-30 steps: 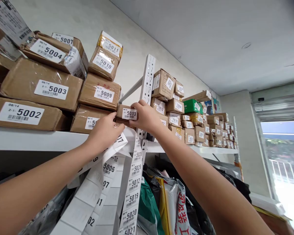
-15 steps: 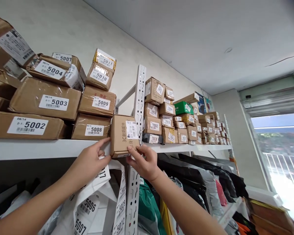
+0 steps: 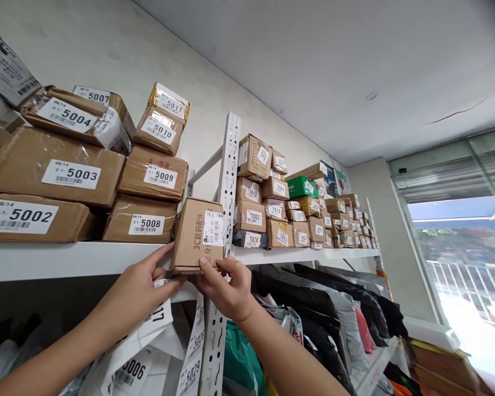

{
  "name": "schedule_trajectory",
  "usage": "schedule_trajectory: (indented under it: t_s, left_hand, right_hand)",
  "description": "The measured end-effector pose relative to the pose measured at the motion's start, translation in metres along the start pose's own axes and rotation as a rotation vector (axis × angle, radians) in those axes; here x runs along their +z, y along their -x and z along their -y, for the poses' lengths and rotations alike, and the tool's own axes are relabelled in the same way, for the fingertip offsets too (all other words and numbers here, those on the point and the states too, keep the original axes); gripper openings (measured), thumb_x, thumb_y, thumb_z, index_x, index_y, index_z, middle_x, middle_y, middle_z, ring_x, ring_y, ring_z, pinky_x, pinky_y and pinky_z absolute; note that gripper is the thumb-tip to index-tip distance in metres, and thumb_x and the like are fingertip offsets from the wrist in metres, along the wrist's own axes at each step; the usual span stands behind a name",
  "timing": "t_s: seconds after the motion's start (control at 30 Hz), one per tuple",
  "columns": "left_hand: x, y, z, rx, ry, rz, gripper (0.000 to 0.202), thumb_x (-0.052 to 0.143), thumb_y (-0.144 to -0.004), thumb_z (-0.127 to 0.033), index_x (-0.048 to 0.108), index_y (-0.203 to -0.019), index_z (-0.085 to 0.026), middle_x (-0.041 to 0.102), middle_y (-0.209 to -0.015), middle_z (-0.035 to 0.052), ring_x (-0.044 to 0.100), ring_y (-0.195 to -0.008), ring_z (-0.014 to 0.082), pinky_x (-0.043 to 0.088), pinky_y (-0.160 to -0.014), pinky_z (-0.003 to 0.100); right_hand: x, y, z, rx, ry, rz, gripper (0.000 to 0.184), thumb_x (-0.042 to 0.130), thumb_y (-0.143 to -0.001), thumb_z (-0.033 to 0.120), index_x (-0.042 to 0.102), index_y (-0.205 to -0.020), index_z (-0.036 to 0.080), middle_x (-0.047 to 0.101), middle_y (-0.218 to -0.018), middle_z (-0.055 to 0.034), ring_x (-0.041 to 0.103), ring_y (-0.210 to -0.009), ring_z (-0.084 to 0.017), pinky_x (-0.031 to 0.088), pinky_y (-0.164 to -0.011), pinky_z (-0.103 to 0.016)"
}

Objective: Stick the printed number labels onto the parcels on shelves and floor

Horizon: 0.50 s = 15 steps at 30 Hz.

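A small brown cardboard box with a white shipping label on its face stands tilted at the shelf edge, beside the upright post. My left hand is closed at its lower left corner, index finger along the side and thumb under the bottom edge. At the lower right, my right hand pinches the bottom edge, thumb on the front. A long strip of numbered stickers hangs below my hands; what holds its upper end is partly hidden. To the left is a taped box marked 5008.
The white shelf carries stacked labelled boxes on the left. Past the perforated metal post, more small parcels line the shelf. Bagged parcels fill the level below. A bright window is at far right.
The view has shifted, so the shelf appears slightly lower and further left. Both hands stay at the small box, whose tilt looks slightly different.
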State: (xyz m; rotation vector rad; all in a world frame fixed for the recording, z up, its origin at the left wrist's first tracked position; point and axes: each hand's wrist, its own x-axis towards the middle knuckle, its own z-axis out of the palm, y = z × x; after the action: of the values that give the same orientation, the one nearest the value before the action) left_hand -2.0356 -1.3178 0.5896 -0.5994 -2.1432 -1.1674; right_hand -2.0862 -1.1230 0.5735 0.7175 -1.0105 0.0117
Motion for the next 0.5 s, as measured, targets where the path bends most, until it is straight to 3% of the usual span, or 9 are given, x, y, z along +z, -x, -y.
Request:
schedule_trajectory:
  t_s: [0.1, 0.27, 0.5]
  left_hand:
    - [0.0017, -0.0001, -0.0002, 0.010, 0.005, -0.008, 0.078, 0.058, -0.072, -0.053, 0.035, -0.140, -0.022, 0.069, -0.067, -0.0022, 0.066, -0.071, 0.0251, 0.049, -0.067, 0.031]
    - [0.0010, 0.0010, -0.0007, 0.036, 0.001, -0.017, 0.076, 0.059, -0.073, -0.052, 0.037, -0.140, -0.023, 0.068, -0.066, -0.0025, 0.067, -0.074, 0.0263, 0.049, -0.069, 0.032]
    - [0.0019, -0.0013, 0.0076, 0.038, 0.011, -0.016, 0.074, 0.059, -0.074, -0.051, 0.036, -0.140, -0.025, 0.067, -0.065, -0.0012, 0.067, -0.075, 0.0281, 0.050, -0.065, 0.033]
  right_hand:
    - [-0.0002, -0.0014, 0.0005, -0.002, 0.014, 0.002, 0.026, 0.066, -0.078, 0.021, 0.073, -0.101, 0.029, 0.053, -0.077, -0.0038, 0.053, -0.064, -0.012, 0.047, -0.056, -0.023]
    - [0.0003, 0.0024, 0.0004, 0.036, 0.048, 0.125, 0.026, 0.064, -0.080, 0.024, 0.072, -0.102, 0.034, 0.050, -0.070, -0.0023, 0.051, -0.060, -0.012, 0.046, -0.052, -0.023]
    - [0.0011, 0.0014, -0.0005, 0.004, 0.040, 0.042, 0.029, 0.066, -0.078, 0.022, 0.072, -0.104, 0.033, 0.053, -0.076, -0.0032, 0.054, -0.065, -0.012, 0.047, -0.055, -0.023]
